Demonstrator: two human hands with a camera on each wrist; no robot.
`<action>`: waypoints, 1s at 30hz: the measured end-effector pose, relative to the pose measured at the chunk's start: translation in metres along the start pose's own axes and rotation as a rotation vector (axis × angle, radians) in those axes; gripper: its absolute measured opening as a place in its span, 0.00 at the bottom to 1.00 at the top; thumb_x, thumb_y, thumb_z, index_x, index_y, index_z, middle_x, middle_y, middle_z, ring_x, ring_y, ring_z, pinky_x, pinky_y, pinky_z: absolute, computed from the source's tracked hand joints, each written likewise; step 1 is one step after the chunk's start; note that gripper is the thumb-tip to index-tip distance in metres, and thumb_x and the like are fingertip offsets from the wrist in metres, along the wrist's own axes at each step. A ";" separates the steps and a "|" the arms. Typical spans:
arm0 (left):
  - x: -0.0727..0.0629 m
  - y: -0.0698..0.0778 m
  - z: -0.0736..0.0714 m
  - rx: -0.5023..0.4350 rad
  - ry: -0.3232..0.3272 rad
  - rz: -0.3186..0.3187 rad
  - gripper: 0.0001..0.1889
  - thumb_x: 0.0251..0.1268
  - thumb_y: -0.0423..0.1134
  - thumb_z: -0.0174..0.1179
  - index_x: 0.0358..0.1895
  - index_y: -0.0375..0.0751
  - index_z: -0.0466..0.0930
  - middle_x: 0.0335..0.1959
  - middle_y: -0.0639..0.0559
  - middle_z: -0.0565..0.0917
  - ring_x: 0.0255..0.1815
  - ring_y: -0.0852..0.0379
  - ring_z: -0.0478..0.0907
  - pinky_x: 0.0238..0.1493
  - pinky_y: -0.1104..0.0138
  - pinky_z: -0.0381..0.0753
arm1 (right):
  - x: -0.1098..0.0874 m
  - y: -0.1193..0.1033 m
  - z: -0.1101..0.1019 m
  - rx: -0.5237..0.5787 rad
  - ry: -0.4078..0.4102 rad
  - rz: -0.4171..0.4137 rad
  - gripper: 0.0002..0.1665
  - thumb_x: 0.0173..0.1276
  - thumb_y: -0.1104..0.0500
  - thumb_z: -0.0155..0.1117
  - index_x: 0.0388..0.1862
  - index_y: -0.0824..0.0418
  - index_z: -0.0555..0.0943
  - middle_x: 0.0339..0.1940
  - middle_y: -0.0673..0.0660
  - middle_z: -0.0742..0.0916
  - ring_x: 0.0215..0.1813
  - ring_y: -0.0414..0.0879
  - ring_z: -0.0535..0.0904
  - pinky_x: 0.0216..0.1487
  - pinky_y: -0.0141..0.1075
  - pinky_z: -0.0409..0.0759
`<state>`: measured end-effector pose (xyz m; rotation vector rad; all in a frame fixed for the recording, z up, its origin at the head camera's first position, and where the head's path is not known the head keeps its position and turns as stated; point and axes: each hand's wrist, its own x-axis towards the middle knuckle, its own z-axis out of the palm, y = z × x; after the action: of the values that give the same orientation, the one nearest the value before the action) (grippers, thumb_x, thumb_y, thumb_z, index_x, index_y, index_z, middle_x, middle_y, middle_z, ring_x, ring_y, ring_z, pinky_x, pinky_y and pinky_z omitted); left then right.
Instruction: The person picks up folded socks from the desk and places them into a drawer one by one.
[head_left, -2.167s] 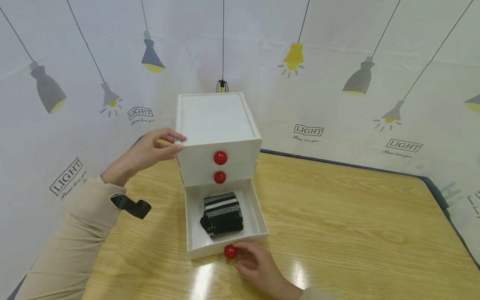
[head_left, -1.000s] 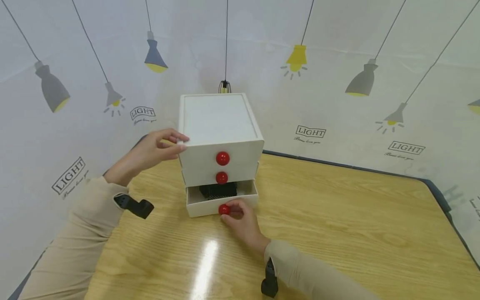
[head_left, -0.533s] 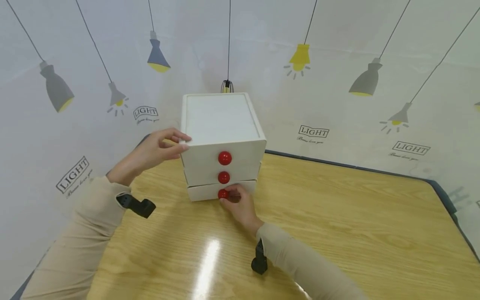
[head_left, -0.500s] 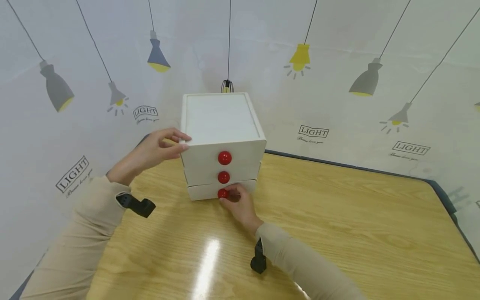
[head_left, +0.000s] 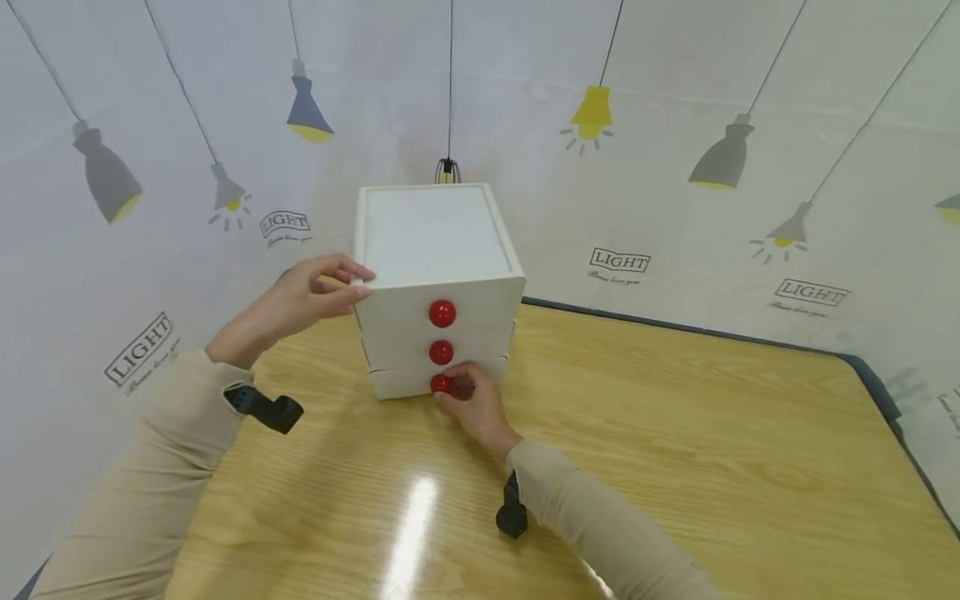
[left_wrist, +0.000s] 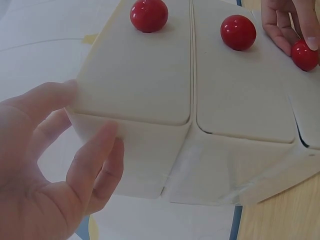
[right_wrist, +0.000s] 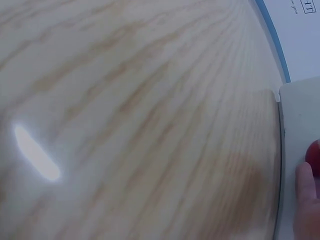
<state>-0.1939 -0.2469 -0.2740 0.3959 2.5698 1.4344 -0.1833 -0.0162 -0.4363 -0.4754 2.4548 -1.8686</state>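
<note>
A white desktop drawer unit (head_left: 435,233) with three drawers stands upright on the table. Each drawer front carries a red ball knob, like the top knob (head_left: 442,313) and the middle knob (head_left: 441,352). At the unit's upper left front corner, my left hand (head_left: 296,300) holds on with thumb and fingers, seen close in the left wrist view. My right hand (head_left: 477,408) pinches the bottom knob (head_left: 440,383) between thumb and finger. The bottom drawer (head_left: 393,384) is pushed in, its inside hidden. Only fingers of the right hand reach into the right wrist view's edge.
The wooden table (head_left: 675,433) extends in front of the unit and to its right, with a bright glare streak near the front. A pale curtain (head_left: 525,108) printed with lamps hangs behind. Black wrist cameras (head_left: 512,508) sit on both sleeves.
My right hand has pushed the bottom drawer in from far out, hiding the folded black and white striped cloth inside. In the last half second little moves. The left hand stays at the corner.
</note>
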 end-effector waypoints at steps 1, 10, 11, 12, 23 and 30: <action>0.000 0.000 0.000 0.003 -0.002 0.003 0.21 0.63 0.45 0.52 0.55 0.36 0.66 0.51 0.39 0.64 0.51 0.43 0.70 0.47 0.63 0.77 | 0.000 -0.001 0.000 -0.005 -0.005 -0.007 0.16 0.54 0.71 0.63 0.42 0.72 0.72 0.40 0.65 0.78 0.44 0.57 0.74 0.46 0.43 0.77; 0.005 -0.004 0.001 0.000 -0.012 0.038 0.21 0.64 0.44 0.51 0.55 0.34 0.66 0.50 0.38 0.66 0.50 0.42 0.71 0.46 0.64 0.78 | -0.004 0.006 -0.013 -0.032 -0.070 -0.016 0.16 0.57 0.71 0.60 0.45 0.73 0.71 0.43 0.67 0.77 0.46 0.58 0.74 0.48 0.41 0.77; 0.005 -0.005 0.001 -0.003 -0.012 0.043 0.21 0.64 0.44 0.51 0.55 0.35 0.66 0.50 0.38 0.66 0.50 0.42 0.71 0.46 0.64 0.78 | -0.008 0.001 -0.018 -0.015 -0.085 -0.010 0.17 0.57 0.72 0.59 0.46 0.74 0.70 0.44 0.68 0.76 0.47 0.60 0.73 0.49 0.43 0.76; 0.005 -0.006 0.002 -0.005 -0.011 0.049 0.21 0.64 0.44 0.51 0.55 0.35 0.66 0.49 0.39 0.66 0.50 0.42 0.71 0.46 0.64 0.78 | -0.013 -0.004 -0.023 0.005 -0.097 0.000 0.17 0.58 0.72 0.58 0.47 0.75 0.70 0.44 0.70 0.75 0.47 0.62 0.73 0.50 0.45 0.75; -0.002 -0.005 0.000 0.091 0.021 0.092 0.20 0.66 0.44 0.49 0.56 0.34 0.67 0.54 0.37 0.65 0.51 0.39 0.70 0.46 0.57 0.78 | -0.042 0.011 -0.090 -0.101 -0.112 0.054 0.18 0.61 0.63 0.59 0.49 0.69 0.72 0.47 0.66 0.76 0.49 0.54 0.74 0.46 0.40 0.78; -0.012 0.010 0.022 0.317 0.325 0.206 0.19 0.62 0.39 0.54 0.56 0.36 0.70 0.52 0.32 0.61 0.51 0.38 0.61 0.49 0.48 0.69 | -0.050 0.005 -0.138 -0.234 -0.068 0.029 0.18 0.63 0.60 0.58 0.50 0.66 0.72 0.48 0.65 0.76 0.51 0.54 0.72 0.47 0.41 0.78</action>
<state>-0.1747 -0.2276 -0.2770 0.5220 3.1165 1.2360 -0.1640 0.1276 -0.4102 -0.4975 2.6318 -1.5344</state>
